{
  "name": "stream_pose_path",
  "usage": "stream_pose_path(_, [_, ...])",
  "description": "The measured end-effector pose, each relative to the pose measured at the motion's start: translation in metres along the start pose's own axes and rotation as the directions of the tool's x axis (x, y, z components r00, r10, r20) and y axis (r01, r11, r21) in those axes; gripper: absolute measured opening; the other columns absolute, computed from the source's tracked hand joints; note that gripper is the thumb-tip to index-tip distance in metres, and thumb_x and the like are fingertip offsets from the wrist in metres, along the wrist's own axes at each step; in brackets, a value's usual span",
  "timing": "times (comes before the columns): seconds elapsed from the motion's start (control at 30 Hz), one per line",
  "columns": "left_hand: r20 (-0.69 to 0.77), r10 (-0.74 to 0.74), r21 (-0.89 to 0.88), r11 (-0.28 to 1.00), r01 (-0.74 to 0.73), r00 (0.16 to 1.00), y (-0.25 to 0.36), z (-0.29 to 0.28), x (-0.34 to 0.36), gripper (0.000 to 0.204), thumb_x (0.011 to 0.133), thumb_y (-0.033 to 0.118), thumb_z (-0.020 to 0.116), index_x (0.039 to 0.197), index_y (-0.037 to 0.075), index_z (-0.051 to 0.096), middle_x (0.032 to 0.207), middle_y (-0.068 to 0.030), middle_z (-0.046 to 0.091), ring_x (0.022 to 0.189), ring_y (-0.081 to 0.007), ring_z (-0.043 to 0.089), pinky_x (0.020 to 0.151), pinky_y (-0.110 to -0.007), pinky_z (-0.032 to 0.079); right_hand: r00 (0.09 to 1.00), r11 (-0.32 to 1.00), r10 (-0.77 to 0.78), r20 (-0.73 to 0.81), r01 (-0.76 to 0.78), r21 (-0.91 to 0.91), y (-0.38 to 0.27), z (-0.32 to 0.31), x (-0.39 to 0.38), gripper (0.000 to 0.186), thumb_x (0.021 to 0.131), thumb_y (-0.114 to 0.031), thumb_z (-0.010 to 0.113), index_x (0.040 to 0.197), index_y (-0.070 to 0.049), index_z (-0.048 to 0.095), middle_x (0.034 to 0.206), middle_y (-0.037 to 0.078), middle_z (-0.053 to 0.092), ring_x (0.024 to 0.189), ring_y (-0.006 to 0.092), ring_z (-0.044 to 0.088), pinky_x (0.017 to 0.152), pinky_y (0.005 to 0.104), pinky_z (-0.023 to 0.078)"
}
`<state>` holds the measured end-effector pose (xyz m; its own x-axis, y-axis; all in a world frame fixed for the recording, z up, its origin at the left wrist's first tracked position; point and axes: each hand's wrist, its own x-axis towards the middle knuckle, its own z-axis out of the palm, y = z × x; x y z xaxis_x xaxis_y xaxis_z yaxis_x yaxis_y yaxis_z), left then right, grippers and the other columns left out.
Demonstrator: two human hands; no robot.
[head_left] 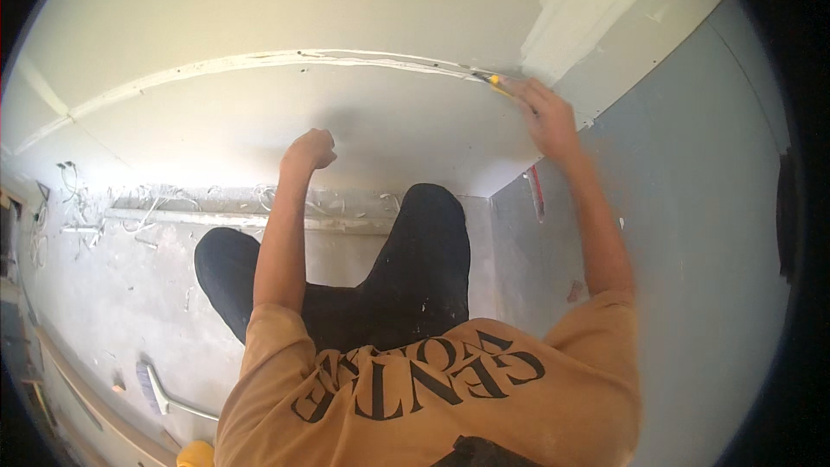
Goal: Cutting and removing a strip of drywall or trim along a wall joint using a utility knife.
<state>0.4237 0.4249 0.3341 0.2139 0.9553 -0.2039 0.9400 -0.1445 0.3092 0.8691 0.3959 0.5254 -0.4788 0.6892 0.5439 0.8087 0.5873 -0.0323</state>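
Note:
My right hand [546, 117] is closed around a yellow utility knife [495, 82]. The dark tip of the knife points left and meets the right end of a long seam [346, 57] in the pale wallboard [406, 112]. White, ragged edges run along that seam. In front of the board below the seam, my left hand [309, 151] is curled into a fist; whatever it may hold is hidden by the fingers.
A grey-blue wall [683, 173] meets the board at the right. Along the board's foot lie a pale pipe [216, 218] and loose white strips. A broom [156, 387] rests on the dusty floor at lower left, near long boards [104, 411] and a yellow object [195, 454].

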Motion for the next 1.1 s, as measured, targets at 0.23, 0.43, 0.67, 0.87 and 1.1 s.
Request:
stream_pose_path(0.23, [-0.569,0.203,-0.148,0.928,-0.342,0.797,0.065,-0.051,-0.025,0.029,0.099,0.025,0.078,0.123,0.009,0.079,0.113,-0.0113,0.080,0.113,-0.0361,0.073,0.106,-0.052,0.053,0.976,0.958,-0.215,0.047,0.220,-0.185,-0.014,-0.007,0.054,0.042,0.101,-0.011,0.068,0.140,-0.025,0.076,0.122,0.003,0.076,0.103,0.0291,0.075,0.086,0.0419,0.061])
stream_pose_path(0.43, [-0.662,0.167,-0.068,0.958,-0.280,0.730,0.075,-0.049,-0.024,0.030,0.101,0.026,0.078,0.127,0.012,0.077,0.120,-0.0079,0.079,0.122,-0.0326,0.070,0.115,-0.055,0.042,0.916,0.898,-0.360,0.176,0.391,-0.199,-0.004,-0.023,0.080,0.040,0.099,-0.009,0.067,0.135,-0.022,0.077,0.113,0.002,0.075,0.099,0.0293,0.073,0.083,0.0450,0.060])
stream_pose_path(0.67, [-0.679,0.135,-0.138,0.942,-0.306,0.721,0.075,-0.048,-0.019,0.028,0.101,0.024,0.077,0.126,0.011,0.077,0.118,-0.0079,0.080,0.122,-0.0324,0.071,0.114,-0.054,0.044,0.904,0.906,-0.354,0.241,0.395,-0.150,0.007,-0.037,0.075,0.037,0.100,-0.009,0.068,0.135,-0.019,0.076,0.108,0.005,0.074,0.098,0.0316,0.072,0.084,0.0455,0.059])
stream_pose_path(0.87, [-0.795,0.205,-0.110,0.876,-0.469,0.571,0.108,-0.049,-0.009,0.038,0.100,0.016,0.074,0.137,0.010,0.074,0.145,-0.0124,0.071,0.136,-0.0366,0.065,0.117,-0.056,0.046,0.999,1.000,-0.010,0.030,0.010,-0.005,0.003,-0.070,0.021,0.040,0.102,-0.008,0.070,0.141,-0.015,0.074,0.125,0.011,0.077,0.113,0.0340,0.074,0.100,0.0421,0.058])
stream_pose_path(1.1, [-0.665,0.476,0.300,0.876,-0.378,0.575,0.063,-0.067,-0.001,0.083,0.106,0.036,0.066,0.179,0.025,0.027,0.185,-0.0013,0.027,0.170,-0.0271,0.025,0.139,-0.060,0.018,0.867,0.775,0.458,0.197,-0.498,0.389,-0.028,0.049,-0.095,0.036,0.104,-0.013,0.074,0.138,0.000,0.072,0.130,0.019,0.077,0.120,0.0302,0.073,0.107,0.0410,0.054])
